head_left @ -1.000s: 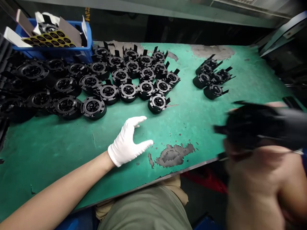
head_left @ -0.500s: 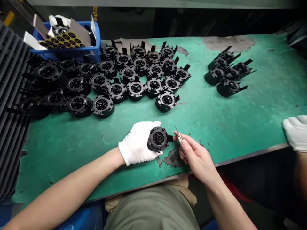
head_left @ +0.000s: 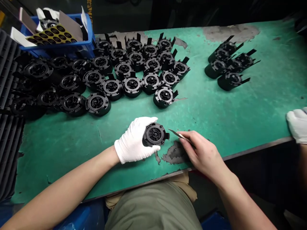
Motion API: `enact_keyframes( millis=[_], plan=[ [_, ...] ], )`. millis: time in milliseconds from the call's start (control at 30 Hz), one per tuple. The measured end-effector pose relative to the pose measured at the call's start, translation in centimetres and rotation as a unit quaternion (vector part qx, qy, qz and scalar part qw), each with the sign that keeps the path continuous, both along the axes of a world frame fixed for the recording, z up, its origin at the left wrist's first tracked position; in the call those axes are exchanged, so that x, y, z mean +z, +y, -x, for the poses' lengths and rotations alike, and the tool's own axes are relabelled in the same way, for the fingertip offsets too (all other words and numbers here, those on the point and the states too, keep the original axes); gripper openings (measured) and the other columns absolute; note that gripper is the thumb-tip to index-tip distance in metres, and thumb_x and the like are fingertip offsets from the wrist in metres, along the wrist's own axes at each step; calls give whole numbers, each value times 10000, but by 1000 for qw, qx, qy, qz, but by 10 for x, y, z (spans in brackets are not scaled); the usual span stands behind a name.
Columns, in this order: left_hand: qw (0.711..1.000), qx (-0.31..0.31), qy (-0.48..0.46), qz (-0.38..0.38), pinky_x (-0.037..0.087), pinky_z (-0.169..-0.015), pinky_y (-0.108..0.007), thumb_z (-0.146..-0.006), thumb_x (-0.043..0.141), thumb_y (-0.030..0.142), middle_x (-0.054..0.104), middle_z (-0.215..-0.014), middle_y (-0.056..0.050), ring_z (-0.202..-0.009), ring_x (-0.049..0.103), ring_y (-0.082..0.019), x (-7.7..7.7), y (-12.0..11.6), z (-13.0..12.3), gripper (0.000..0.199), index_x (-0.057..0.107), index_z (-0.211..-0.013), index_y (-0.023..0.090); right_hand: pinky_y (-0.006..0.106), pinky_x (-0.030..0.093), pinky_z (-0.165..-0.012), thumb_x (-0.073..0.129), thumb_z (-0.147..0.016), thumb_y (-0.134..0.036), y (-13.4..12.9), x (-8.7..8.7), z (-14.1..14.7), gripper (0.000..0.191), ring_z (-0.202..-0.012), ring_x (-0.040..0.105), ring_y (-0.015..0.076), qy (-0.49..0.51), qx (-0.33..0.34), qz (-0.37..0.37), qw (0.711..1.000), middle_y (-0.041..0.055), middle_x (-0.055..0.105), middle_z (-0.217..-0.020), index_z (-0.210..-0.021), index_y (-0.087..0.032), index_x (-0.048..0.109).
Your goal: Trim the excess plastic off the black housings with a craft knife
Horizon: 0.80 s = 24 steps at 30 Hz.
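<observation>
Tool (head_left: 177,134), thin and shiny, is pinched in my right hand (head_left: 202,155) (the bare one), and its tip points left, near the flat tab (head_left: 167,136) on the round black part (head_left: 154,134). I see my left hand (head_left: 134,141), in soft white cloth, curled around that ridged part, near the front edge of the tabletop (head_left: 235,121).

At ten o'clock sits a blue rectangular plastic bin (head_left: 81,47), holding a yellow sheet (head_left: 54,34) of round black stickers and upright pale boards (head_left: 69,27). A dark ridged panel (head_left: 8,159) stands at nine o'clock. The green-topped table (head_left: 211,111) shows a worn grey patch (head_left: 230,33) towards two o'clock.
</observation>
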<state>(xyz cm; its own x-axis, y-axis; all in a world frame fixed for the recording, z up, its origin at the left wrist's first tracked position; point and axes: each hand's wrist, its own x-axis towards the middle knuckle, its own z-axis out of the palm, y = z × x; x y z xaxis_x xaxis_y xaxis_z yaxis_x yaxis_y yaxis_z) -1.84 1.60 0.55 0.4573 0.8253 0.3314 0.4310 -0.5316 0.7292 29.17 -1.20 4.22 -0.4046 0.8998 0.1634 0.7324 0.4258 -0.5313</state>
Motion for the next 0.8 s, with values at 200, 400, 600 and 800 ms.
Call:
enact_keyframes(
  millis=[200, 400, 600, 800],
  plan=[
    [997, -67, -37, 31, 471, -1357, -667, -858, 776, 184, 473, -1716, -252, -1618, 518, -430, 3, -1, 7, 1051, 252, -1768, 205, 329, 622, -888, 620, -1130, -194, 8, 3, -7, 282, -957, 788, 208, -39, 19, -54, 998, 64, 790, -1120, -1408, -225, 658],
    [989, -73, -127, 37, 483, -1347, -658, -909, 667, 173, 465, -1735, -230, -1616, 525, -408, -5, 1, 8, 901, 334, -1745, 211, 325, 633, -986, 621, -1136, -192, 2, -5, 4, 364, -1115, 805, 212, -20, 8, -44, 999, 86, 808, -1287, -1498, -231, 624],
    [942, 144, -282, 113, 662, -982, -367, -1158, 565, 271, 771, -1312, -80, -1113, 796, -183, -10, 9, 3, 253, 615, -1406, 263, 363, 657, -977, 621, -1138, -224, -3, -13, 5, 387, -1125, 815, 234, -4, 1, -25, 1000, 84, 812, -1309, -1523, -265, 628],
    [932, 168, -278, 159, 653, -857, -360, -1166, 512, 668, 803, -1063, -52, -905, 786, -176, -3, 12, 3, 482, 650, -1319, 232, 388, 659, -1000, 617, -1140, -259, -4, -15, 6, 373, -1141, 817, 253, 1, -5, -11, 1000, 96, 816, -1312, -1511, -249, 654]
  ],
)
